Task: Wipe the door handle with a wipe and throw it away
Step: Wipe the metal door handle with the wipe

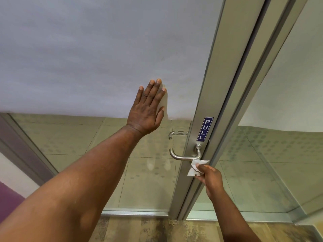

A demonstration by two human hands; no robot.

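Note:
A brushed-steel lever door handle (183, 156) sticks out from the metal frame of a glass door, just below a blue PULL sign (204, 129). My right hand (208, 177) pinches a crumpled white wipe (195, 167), which touches the underside of the handle near its bend. My left hand (148, 110) lies flat with fingers spread on the frosted glass panel, up and to the left of the handle. A second handle (176, 133) shows through the glass on the far side.
The metal door stile (209, 95) runs diagonally up the middle, with a second glass panel (279, 154) to its right. Tiled floor shows through the lower glass. Patterned carpet (148, 231) lies at the door's foot. A purple wall (8, 194) stands at left.

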